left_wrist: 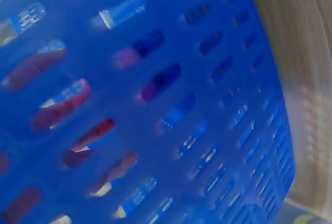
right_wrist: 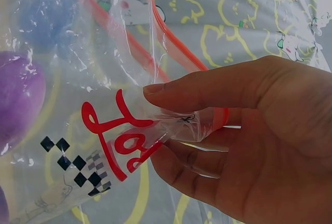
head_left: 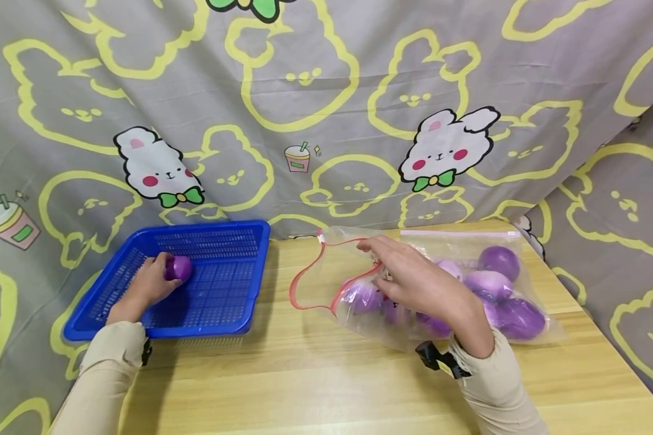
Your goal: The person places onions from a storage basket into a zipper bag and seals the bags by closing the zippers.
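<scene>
Inside the blue plastic basket (head_left: 254, 290), my left hand (head_left: 151, 281) grips a purple rounded object (head_left: 182, 268) near the basket's left side. The left wrist view shows mostly the slotted basket wall (left_wrist: 171, 130), with bits of fingers and purple through the slots. My right hand (head_left: 421, 278) pinches the edge of a clear zip bag (right_wrist: 194, 123) between thumb and fingers. This bag has a red-edged mouth (head_left: 294, 290) that gapes to the left, and red lettering (right_wrist: 127, 146). Purple rounded objects (head_left: 363, 297) lie inside it.
To the right lies another clear bag with a pale purple zip strip (head_left: 459, 233), holding several purple and lavender rounded objects (head_left: 499, 263). Both bags and the basket rest on a wood-grain table (head_left: 305, 386). A patterned grey cloth (head_left: 326, 109) hangs behind and at the sides.
</scene>
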The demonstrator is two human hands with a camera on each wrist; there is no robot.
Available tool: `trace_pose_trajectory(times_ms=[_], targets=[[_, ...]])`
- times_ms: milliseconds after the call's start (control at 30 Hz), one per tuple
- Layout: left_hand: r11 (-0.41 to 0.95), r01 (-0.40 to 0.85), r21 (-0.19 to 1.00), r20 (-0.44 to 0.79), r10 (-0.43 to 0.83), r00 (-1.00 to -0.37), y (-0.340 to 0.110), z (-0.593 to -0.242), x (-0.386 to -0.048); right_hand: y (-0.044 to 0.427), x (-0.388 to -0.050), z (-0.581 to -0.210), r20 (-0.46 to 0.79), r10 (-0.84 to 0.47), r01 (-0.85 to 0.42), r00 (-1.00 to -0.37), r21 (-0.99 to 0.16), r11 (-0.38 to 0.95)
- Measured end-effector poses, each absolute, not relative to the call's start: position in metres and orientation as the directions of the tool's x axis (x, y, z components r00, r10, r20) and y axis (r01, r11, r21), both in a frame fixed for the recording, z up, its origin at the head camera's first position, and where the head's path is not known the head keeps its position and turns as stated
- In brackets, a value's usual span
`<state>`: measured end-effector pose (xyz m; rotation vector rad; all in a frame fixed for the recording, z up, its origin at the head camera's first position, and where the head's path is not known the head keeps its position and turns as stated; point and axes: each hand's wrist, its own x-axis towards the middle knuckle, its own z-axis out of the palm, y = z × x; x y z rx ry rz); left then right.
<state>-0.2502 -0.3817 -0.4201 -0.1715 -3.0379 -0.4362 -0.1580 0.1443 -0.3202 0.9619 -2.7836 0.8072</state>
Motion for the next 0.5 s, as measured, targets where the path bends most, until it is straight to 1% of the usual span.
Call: trace_pose_trajectory(times_ms=[133, 233, 267, 367, 433, 500], targets=[[0.939, 0.113, 0.326, -0.026, 0.128, -0.991, -0.38, -0.422, -0.251, 0.143, -0.159, -0.319, 0.235, -0.553, -0.593, -0.8, -0.454, 0.665], [0.923, 0.154, 0.354, -0.054, 0.185, -0.981, -0.378, -0.425, -0.252, 0.143, -0.159, -0.319, 0.227, -0.552, -0.589, -0.802, -0.453, 0.669], [0.92, 0.169, 0.352, -0.056, 0.201, -0.978, -0.377, -0.425, -0.252, 0.143, -0.159, -0.319, 0.225, -0.55, -0.586, -0.804, -0.455, 0.671], [0.924, 0.232, 0.304, 0.0, 0.243, -0.97, -0.375, -0.427, -0.252, 0.143, -0.158, -0.319, 0.228, -0.551, -0.588, -0.803, -0.453, 0.67], [0.929, 0.249, 0.273, 0.027, 0.251, -0.968, -0.373, -0.427, -0.252, 0.143, -0.158, -0.319, 0.23, -0.553, -0.591, -0.801, -0.453, 0.668], [0.931, 0.245, 0.27, 0.038, 0.243, -0.969, -0.37, -0.426, -0.251, 0.144, -0.158, -0.319, 0.231, -0.552, -0.591, -0.801, -0.455, 0.667]])
